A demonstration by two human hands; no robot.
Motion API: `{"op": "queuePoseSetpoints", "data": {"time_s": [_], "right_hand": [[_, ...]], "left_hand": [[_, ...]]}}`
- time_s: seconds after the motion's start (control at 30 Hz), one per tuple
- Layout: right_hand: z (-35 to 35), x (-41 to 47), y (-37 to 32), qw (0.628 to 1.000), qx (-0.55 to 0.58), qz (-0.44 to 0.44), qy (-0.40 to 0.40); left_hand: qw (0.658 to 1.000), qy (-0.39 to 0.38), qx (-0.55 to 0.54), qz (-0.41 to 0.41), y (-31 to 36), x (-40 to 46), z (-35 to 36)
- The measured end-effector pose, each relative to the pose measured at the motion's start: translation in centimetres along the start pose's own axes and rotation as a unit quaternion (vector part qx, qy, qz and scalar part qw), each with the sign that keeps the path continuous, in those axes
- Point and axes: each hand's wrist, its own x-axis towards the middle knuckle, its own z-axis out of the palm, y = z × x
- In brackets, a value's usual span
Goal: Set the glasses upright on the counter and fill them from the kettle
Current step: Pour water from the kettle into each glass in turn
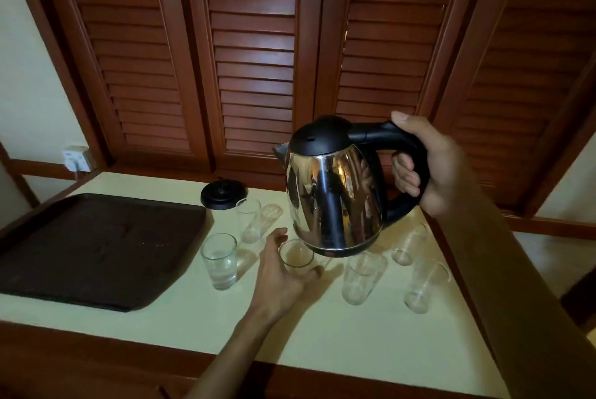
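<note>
My right hand [425,160] grips the black handle of a steel kettle [332,192] held in the air above the counter [200,311], spout pointing left. My left hand [283,272] curls round a clear glass [296,257] standing directly under the kettle. Left of it stands a glass with some water [220,261], and behind that an upright empty glass [248,219]. Three more empty glasses stand to the right: one near [362,279], one far [408,245] and one at the edge [424,285].
A dark brown tray [96,247] lies on the left of the counter. The kettle's black base [223,195] sits at the back by the louvred wooden shutters [251,53]. A wall socket [76,158] is at the back left. A wooden rim runs along the counter's right side.
</note>
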Motion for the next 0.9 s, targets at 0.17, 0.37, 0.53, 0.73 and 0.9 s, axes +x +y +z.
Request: {"op": "queuePoseSetpoints", "data": {"time_s": [0.17,0.37,0.53,0.73,0.9], "right_hand": [[-2.1,-0.2,-0.6,1.0,-0.026,0.006,-0.011],[-3.5,0.0,-1.4,0.998,-0.051,0.016,-0.016],[-4.4,0.3,-2.1,0.997,-0.075,0.023,-0.023],[-3.9,0.5,-3.1,0.977,-0.205,0.035,-0.055],[-3.4,0.9,-3.1,0.954,-0.292,0.037,-0.06]], "left_hand": [[0.996,0.073,-0.026,-0.051,-0.8,0.2,2.9],[0.99,0.104,-0.059,-0.072,-1.6,0.6,3.6],[0.987,0.121,-0.078,-0.065,-0.3,0.9,3.1],[0.989,0.142,-0.023,-0.044,3.3,1.6,1.6],[0.989,0.146,0.0,-0.034,5.0,1.9,1.1]]}}
